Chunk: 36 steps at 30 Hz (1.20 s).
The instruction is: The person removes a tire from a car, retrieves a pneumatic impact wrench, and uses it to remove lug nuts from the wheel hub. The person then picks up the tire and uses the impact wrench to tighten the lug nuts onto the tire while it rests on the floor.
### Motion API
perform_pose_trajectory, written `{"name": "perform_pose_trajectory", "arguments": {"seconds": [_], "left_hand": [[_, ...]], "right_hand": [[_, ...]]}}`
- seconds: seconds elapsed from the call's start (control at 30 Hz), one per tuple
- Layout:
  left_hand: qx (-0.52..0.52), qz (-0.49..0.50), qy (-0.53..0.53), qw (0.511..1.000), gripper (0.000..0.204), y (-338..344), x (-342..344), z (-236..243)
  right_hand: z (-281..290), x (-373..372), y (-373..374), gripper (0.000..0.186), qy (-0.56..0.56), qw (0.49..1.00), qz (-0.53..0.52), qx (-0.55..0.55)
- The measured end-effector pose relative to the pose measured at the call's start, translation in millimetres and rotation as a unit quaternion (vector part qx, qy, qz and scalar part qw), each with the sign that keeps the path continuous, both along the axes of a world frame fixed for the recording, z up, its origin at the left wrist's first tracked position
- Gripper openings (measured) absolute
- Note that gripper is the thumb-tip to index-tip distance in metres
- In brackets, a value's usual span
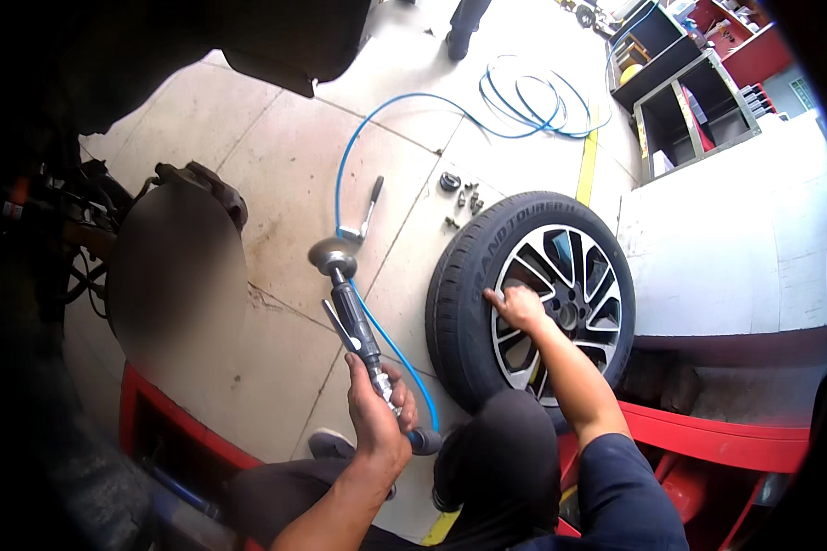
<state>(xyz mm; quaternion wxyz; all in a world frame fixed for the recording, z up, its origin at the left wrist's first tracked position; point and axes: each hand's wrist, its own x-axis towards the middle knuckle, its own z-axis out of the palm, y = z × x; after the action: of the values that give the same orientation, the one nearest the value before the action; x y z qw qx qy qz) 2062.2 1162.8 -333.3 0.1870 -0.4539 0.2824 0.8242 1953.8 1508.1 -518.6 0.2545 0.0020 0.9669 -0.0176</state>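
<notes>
Left hand [379, 427] holding air tool [356, 320], long axis forward-left, disc [331, 253] farthest

Tyre sidewall [477, 294] — large capital lettering [524, 228], arched.

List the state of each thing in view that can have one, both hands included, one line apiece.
Left hand, closed around the air tool
Right hand, on the wheel; open or closed unclear
Air tool, lever standing off its body; spinning or not, cannot tell
Wheel, tyre fitted
Blue hose, partly in loose loops on the floor
Small metal pieces, lying loose beside the wheel
Black-handled tool, lying on the floor
</notes>
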Motion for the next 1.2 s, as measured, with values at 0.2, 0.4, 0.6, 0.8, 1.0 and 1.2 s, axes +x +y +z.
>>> {"name": "perform_pose_trajectory", "arguments": {"seconds": [0.2, 0.4, 0.6, 0.8, 1.0, 1.2], "left_hand": [[-0.081, -0.027, -0.097, 0.992, 0.060, -13.1, 41.0, 14.1], [-0.237, -0.014, -0.111, 0.965, 0.058, -40.0, 71.5, 15.9], [-0.386, -0.083, -0.085, 0.915, 0.038, -69.9, 94.6, 27.5], [-0.443, -0.201, -0.048, 0.872, 0.023, -109.7, 97.9, 75.2], [-0.412, -0.193, 0.027, 0.890, 0.025, -70.6, 21.4, 138.8], [-0.484, -0.264, 0.091, 0.829, 0.037, 14.1, -53.9, 172.2]], "right_hand": [[10.3, -6.8, -4.0, 0.090, -0.091, 0.989, -0.104, -0.043], [59.2, 43.5, 2.2, 0.087, -0.114, 0.982, -0.117, -0.092], [183.6, 74.0, -10.6, 0.073, -0.088, 0.972, -0.051, -0.210], [288.4, 97.6, 22.3, 0.031, 0.020, 0.904, 0.058, -0.423], [249.7, 125.6, 58.0, 0.041, -0.083, 0.770, -0.211, -0.596], [349.4, 57.5, 69.7, 0.056, -0.129, 0.732, -0.335, -0.578]]}}
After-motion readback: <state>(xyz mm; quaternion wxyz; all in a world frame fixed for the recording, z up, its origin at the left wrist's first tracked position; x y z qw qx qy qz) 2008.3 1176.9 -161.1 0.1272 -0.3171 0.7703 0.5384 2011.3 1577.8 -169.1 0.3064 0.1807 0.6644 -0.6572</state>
